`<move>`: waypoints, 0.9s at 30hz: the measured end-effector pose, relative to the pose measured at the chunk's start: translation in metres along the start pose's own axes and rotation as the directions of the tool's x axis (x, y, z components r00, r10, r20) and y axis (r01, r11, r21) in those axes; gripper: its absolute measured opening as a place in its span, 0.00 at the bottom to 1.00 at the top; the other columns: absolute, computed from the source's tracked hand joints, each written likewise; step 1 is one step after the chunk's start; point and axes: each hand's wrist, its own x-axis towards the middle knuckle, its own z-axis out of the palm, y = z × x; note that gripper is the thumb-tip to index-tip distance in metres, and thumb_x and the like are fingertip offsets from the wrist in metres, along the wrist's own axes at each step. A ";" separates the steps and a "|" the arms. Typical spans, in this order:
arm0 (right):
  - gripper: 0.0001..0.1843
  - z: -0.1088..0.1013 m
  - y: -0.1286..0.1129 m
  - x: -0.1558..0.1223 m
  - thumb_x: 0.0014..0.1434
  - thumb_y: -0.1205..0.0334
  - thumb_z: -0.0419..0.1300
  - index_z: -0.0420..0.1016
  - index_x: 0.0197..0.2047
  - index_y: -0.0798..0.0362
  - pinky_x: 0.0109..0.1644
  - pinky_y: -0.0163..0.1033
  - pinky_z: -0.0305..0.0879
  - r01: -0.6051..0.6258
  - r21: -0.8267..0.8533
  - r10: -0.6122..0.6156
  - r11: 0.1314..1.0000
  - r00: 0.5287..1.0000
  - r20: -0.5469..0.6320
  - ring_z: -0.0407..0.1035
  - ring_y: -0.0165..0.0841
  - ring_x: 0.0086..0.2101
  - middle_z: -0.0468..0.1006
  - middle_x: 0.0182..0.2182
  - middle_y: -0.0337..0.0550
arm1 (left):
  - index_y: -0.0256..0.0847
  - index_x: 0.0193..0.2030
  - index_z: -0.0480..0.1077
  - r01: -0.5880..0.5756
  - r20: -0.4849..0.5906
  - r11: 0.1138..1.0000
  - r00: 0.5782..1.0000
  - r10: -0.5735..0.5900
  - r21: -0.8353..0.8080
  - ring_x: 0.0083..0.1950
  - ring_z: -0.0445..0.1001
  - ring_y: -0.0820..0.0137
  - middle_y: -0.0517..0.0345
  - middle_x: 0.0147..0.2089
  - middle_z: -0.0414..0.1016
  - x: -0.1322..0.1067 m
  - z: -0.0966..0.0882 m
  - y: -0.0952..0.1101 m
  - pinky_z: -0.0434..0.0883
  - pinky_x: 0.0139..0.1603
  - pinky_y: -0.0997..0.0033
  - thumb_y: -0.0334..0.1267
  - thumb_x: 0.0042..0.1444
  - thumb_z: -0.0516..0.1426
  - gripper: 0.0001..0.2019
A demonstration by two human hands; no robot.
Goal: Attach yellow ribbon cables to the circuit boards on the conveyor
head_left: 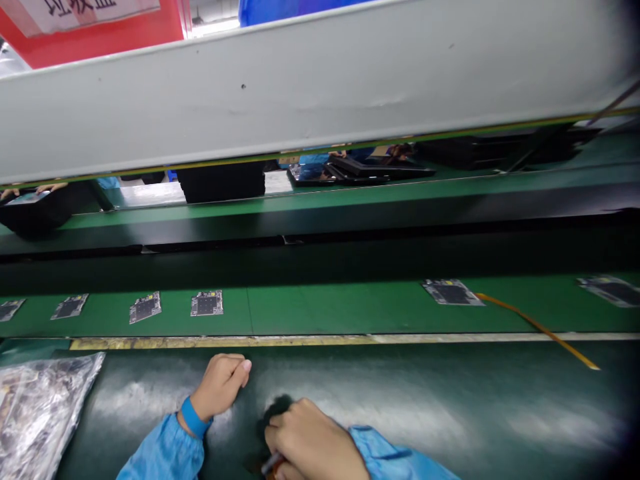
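Observation:
My left hand [220, 385] rests curled on the dark green bench mat [425, 407], just short of the belt's edge, with nothing visible in its fingers. My right hand [313, 443] is closed around a small silver-tipped tool [271, 463], partly hidden by the fingers and cut off by the frame's bottom edge. A blurred dark object [277, 410] lies by its knuckles. Beyond both hands, several circuit boards [207, 303] lie in a row on a green conveyor belt [340, 310]. An amber flex ribbon [537, 329] runs from one board [451, 292] over the belt's edge onto the mat.
A silvery plastic bag [37, 417] lies on the mat at lower left. A wide pale grey beam [300, 93] crosses the upper view. Below it, a farther belt [350, 193] carries black trays [223, 181], and a co-worker's hands [33, 190] show at far left.

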 end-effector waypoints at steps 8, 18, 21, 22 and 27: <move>0.11 -0.006 0.003 -0.004 0.56 0.54 0.75 0.82 0.27 0.46 0.29 0.45 0.42 -0.013 0.097 0.012 0.995 1.000 0.006 0.77 0.36 0.30 0.84 0.28 0.36 | 0.42 0.21 0.61 0.005 0.003 1.000 1.000 -0.005 -0.006 0.28 0.65 0.71 0.58 0.24 0.65 0.000 0.001 0.001 0.59 0.34 0.67 0.66 0.73 0.37 0.38; 0.05 -0.021 0.013 -0.002 0.59 0.57 0.72 0.86 0.32 0.44 0.35 0.39 0.56 -0.091 0.484 0.149 0.870 0.985 -0.083 0.78 0.34 0.33 0.85 0.29 0.35 | 0.42 0.21 0.62 0.005 0.003 1.000 1.000 -0.005 0.028 0.28 0.67 0.70 0.57 0.24 0.67 0.001 0.000 0.002 0.61 0.34 0.67 0.66 0.73 0.36 0.38; 0.16 -0.025 0.026 0.005 0.61 0.49 0.68 0.81 0.27 0.51 0.33 0.37 0.56 -0.113 0.736 0.278 0.668 0.955 -0.106 0.69 0.32 0.27 0.78 0.23 0.37 | 0.42 0.21 0.62 0.038 0.026 0.999 0.999 -0.038 0.011 0.28 0.66 0.70 0.57 0.24 0.67 0.003 -0.002 0.007 0.61 0.35 0.68 0.70 0.71 0.35 0.40; 0.21 -0.026 0.030 0.008 0.60 0.44 0.67 0.78 0.26 0.52 0.32 0.37 0.55 -0.111 0.797 0.313 0.594 0.944 -0.101 0.65 0.31 0.26 0.74 0.22 0.37 | 0.42 0.22 0.62 0.052 0.037 0.999 0.998 -0.051 -0.007 0.28 0.66 0.70 0.57 0.24 0.67 0.003 -0.003 0.009 0.61 0.35 0.68 0.71 0.70 0.35 0.40; 0.32 -0.030 0.042 0.012 0.55 0.30 0.65 0.64 0.22 0.50 0.29 0.37 0.49 -0.148 0.882 0.395 0.447 0.917 -0.046 0.51 0.29 0.25 0.59 0.21 0.33 | 0.41 0.28 0.68 0.128 0.040 0.979 0.992 -0.123 -0.158 0.29 0.65 0.70 0.60 0.24 0.65 0.005 -0.006 0.018 0.64 0.37 0.69 0.74 0.67 0.39 0.39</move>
